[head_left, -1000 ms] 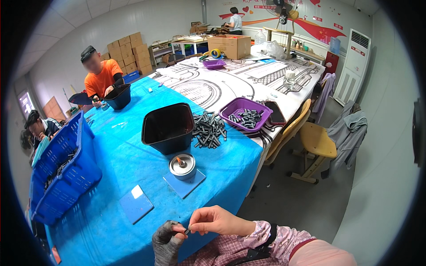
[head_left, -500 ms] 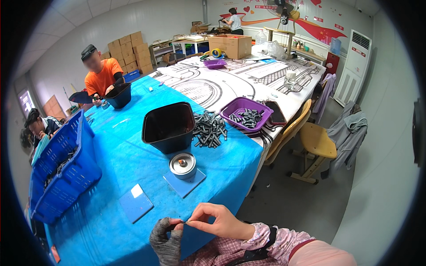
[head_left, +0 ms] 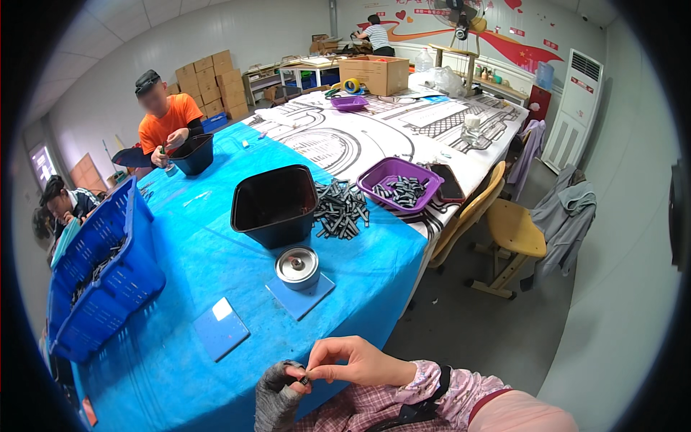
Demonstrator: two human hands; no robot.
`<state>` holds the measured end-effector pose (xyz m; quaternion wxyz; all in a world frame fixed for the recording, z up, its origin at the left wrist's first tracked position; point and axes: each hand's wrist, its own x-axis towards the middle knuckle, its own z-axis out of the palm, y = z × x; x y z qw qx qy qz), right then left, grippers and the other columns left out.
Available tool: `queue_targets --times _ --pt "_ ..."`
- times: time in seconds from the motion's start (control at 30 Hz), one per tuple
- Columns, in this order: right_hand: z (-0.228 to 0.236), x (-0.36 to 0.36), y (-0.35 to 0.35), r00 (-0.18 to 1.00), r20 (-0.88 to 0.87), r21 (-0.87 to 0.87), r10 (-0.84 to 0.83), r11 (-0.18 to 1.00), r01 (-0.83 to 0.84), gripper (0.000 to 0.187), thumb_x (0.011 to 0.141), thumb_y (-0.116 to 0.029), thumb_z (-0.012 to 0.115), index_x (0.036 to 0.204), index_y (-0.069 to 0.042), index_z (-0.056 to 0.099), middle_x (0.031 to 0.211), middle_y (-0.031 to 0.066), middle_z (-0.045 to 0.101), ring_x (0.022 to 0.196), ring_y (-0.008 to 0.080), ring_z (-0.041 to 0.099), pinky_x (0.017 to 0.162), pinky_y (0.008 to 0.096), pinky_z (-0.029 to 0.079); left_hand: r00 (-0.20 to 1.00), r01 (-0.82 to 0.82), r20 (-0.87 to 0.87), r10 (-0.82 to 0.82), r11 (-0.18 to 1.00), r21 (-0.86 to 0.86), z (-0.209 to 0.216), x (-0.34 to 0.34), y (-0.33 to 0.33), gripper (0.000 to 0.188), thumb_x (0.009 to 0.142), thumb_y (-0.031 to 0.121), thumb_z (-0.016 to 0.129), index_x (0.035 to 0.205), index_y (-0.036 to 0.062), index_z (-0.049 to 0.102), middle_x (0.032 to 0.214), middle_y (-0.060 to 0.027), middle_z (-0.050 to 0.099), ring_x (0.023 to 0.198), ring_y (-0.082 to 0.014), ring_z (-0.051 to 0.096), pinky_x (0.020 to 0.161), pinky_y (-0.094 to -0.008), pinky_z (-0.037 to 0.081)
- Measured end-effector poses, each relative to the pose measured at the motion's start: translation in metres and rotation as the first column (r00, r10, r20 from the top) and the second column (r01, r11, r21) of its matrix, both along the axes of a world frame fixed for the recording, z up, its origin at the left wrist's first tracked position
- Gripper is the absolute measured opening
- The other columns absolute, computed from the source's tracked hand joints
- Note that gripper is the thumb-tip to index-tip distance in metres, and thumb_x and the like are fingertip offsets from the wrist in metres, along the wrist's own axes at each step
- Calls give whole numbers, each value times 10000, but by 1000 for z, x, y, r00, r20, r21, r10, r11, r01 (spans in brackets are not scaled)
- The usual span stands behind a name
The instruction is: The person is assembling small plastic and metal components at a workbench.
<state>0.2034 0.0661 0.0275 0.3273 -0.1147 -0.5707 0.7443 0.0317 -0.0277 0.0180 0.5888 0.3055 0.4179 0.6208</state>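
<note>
My left hand (head_left: 279,394), in a grey fingerless glove, pinches a small dark piece (head_left: 304,380) at the table's near edge. The thumb and forefinger of my right hand (head_left: 360,362) close on the same piece from the other side; the fingers hide most of it. Beyond my hands a round silver tin (head_left: 296,277) with a small stub in its top stands on a blue tile (head_left: 311,301). Behind the tin is a deep black tub (head_left: 270,223). Against the tub's right side lies a pile of short black and grey strips (head_left: 344,209).
A purple basket (head_left: 374,173) holds more strips, beside a dark phone-like slab (head_left: 452,183). Another blue tile (head_left: 221,331) lies left of the tin. A large blue crate (head_left: 133,284) stands at the left edge. Across the table a person in orange works over another black tub (head_left: 194,158).
My hands have shifted slightly right, and the left one has turned, its fingertips now closer to the right hand's. The orange spot on top of the tin no longer shows.
</note>
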Motion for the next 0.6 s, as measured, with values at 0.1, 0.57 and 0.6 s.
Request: queue_targets --times 0.1,0.57,0.6 --pt "-2 1 2 997 26 -29 68 997 -67 168 913 -164 649 995 -18 629 875 16 617 803 83 565 667 226 456 998 -22 -66 21 1000 -13 5 4 -1 221 726 103 778 871 26 631 854 -79 606 780 -163 608 699 -291 490" --pt "2 2 2 957 164 236 -239 952 198 99 870 -110 691 920 -26 678 882 19 621 755 73 561 672 219 449 901 -238 -324 288 953 186 11 13 4 202 838 34 702 1033 32 653 964 -13 646 884 -116 596 809 -253 479" --pt "2 2 2 957 164 235 -240 952 198 99 870 -110 691 920 -26 678 882 19 621 755 73 561 672 219 449 901 -238 -324 288 954 185 14 15 5 202 838 34 702 1033 32 653 964 -13 646 884 -116 596 809 -253 479"
